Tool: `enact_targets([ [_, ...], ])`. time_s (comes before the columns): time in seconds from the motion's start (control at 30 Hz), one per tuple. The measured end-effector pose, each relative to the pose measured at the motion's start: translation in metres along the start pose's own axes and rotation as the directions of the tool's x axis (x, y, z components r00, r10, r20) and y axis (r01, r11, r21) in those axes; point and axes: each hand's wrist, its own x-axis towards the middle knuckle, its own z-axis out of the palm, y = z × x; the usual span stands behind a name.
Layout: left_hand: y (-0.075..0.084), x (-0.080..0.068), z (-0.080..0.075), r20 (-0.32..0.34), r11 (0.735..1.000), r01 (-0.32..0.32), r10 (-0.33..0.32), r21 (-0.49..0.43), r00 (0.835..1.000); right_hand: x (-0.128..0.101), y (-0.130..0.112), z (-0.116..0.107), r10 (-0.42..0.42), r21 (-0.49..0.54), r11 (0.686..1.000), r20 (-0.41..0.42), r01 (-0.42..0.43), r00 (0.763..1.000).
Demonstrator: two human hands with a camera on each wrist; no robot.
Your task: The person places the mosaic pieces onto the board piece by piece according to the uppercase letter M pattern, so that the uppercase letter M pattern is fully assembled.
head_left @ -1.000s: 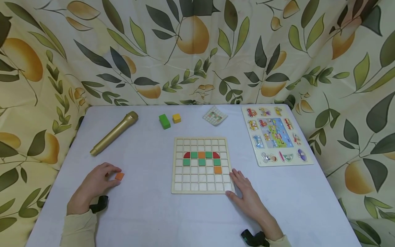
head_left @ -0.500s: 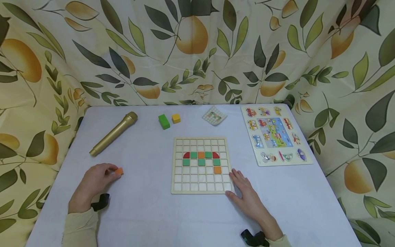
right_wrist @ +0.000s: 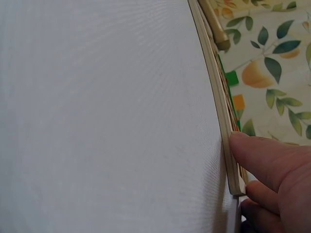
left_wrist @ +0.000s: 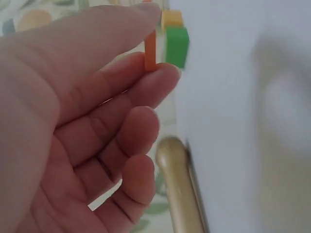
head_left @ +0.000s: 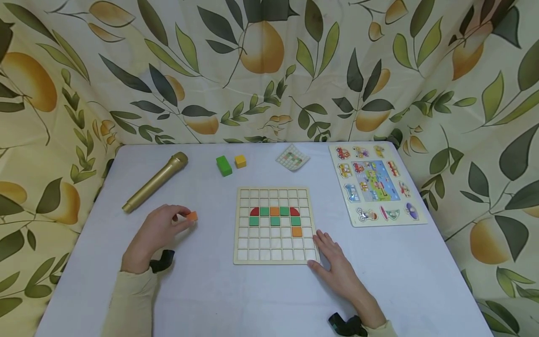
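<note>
My left hand [head_left: 157, 230] has carried the orange tile [head_left: 192, 216] up and toward the grid board [head_left: 274, 225]: a second ago the tile lay on the table well to the board's left and nearer me, with my fingers just on it. Now it is off the cloth, roughly level with the board's coloured rows, about halfway across the gap to the board's left edge. I read this as the pick done and the carry to the board in progress; the tile is not yet over any cell.

Fingers, left: thumb and index fingertip pinch the tile [left_wrist: 150, 48] by its thin edges, the other three fingers loosely curled beneath and holding nothing. The grasp is at the very tips.

Right hand [head_left: 337, 264]: unchanged across the three head frames. It lies flat on the table at the board's near right corner, fingers straight, holding nothing. In the right wrist view a fingertip [right_wrist: 252, 153] presses against the board's edge [right_wrist: 221, 102], steadying it.

On the board, red, green and orange tiles sit in the middle rows.
</note>
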Motion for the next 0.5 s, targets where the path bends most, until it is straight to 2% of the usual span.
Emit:
enact_targets([
  [0.23, 0.035, 0.025, 0.014, 0.024, 0.996, -0.088, 0.088, -0.006, 0.996, 0.000, 0.000, 0.000, -0.001, -0.012, 1.000, -0.004, 0.001, 1.000],
  [0.33, 0.050, 0.034, 0.024, 0.046, 0.990, -0.138, 0.137, 0.011, 0.989, 0.000, 0.000, 0.000, -0.001, -0.012, 1.000, -0.003, 0.001, 1.000],
  [0.5, 0.071, 0.045, 0.043, 0.119, 0.975, -0.215, 0.208, 0.048, 0.971, 0.000, 0.000, 0.001, -0.005, -0.011, 1.000, -0.005, 0.005, 1.000],
])
